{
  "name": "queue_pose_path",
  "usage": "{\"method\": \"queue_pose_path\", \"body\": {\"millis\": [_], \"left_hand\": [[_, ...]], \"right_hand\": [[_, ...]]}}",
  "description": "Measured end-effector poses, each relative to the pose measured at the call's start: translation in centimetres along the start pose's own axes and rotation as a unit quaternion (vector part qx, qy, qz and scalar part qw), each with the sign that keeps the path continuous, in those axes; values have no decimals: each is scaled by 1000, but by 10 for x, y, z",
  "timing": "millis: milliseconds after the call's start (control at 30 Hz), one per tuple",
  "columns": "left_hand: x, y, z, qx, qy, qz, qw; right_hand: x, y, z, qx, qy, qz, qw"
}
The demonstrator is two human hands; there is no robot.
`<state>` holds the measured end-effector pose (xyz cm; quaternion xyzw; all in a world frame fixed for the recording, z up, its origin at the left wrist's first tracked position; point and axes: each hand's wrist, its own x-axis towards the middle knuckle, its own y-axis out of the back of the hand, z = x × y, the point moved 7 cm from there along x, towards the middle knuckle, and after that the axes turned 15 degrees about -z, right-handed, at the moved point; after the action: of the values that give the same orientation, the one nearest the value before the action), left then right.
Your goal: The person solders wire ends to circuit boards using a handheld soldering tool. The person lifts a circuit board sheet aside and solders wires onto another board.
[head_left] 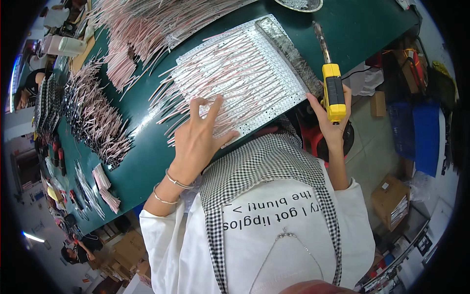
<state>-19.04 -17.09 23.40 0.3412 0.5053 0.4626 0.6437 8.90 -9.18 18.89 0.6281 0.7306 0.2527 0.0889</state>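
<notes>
Soldering gun (335, 93): yellow and black, beside the panel's right corner, metal tip pointing away from the wearer.
Right hand (331, 130): closed round the gun's handle; thumb near the panel corner.
Left hand (195, 134): fingers spread over the near rows of wires; contact cannot be told.
Pink-and-white wires (235, 66): in rows across the white panel (290, 88), loose ends overhanging its left edge.
Table (362, 32): dark green, beneath the panel.

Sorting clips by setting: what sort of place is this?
Probably a small wiring or electronics workshop: a green workbench bears many thin pinkish wires, the right hand holds a yellow-and-black gun-shaped tool, and a cardboard box sits nearby.
</notes>
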Motion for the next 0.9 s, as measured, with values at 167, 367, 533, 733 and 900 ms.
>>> {"method": "queue_pose_path", "body": {"millis": [167,367,533,733,900], "left_hand": [[-24,-1,3,5,-32,-42,999],[-32,-1,-14,14,-105,-23,994],[-34,10,-14,5,-143,-10,990],[-39,17,-11,70,-121,-57,989],[-45,19,-1,161,-187,-22,969]], "right_hand": [[-6,12,-3,-2,18,28,999],[-4,20,-5,14,23,56,998],[-2,21,0,44,29,56,997],[-2,22,-5,46,39,61,996],[-1,30,-14,48,43,68,996]]}}
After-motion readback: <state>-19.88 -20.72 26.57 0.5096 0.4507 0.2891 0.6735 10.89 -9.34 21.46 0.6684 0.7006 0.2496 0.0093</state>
